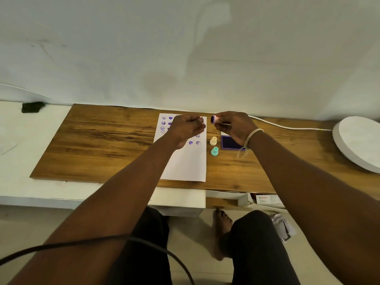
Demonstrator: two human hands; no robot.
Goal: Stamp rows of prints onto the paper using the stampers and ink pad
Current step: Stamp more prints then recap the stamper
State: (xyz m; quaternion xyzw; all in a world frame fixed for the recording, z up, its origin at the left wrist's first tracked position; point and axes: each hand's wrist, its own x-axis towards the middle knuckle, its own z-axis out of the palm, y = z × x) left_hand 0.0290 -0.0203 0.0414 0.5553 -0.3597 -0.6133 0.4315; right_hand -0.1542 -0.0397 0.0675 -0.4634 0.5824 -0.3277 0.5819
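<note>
Your forearms fill the near part of the view, crossed by a dark cable [102, 241] low on the left, with your knees and a bare foot [223, 221] below the desk edge. Both arms reach out over the wooden board [98, 140].

Your right hand [236, 128] is raised above the board's far right part, fingers closed around a pink stamper [215, 119]. That stamper lies on its side in your grip, its purple-inked face turned left and sticking out just past your fingertips, toward your other hand. A thread bracelet [254, 134] circles that wrist.

Your left hand [185, 128] hovers over the far half of the white paper [185, 163], fingers curled in, with the thumb and forefinger pinched on a small pale piece [201, 119]; what it is you cannot tell from here. A narrow gap separates it from the stamper's face.

On the paper, purple prints [163, 124] run down the far left column, hearts beside them, and a few more prints show to the right of your left hand. The near half of the sheet is blank.

Just right of the paper, a cream stamper [213, 141] stands upright, and a teal stamper [214, 151] stands just near of it. Right of them, the open purple ink pad [230, 143] sits partly under your right hand. A white cord [287, 126] trails along the far edge toward a round white disc [357, 142] at far right.
</note>
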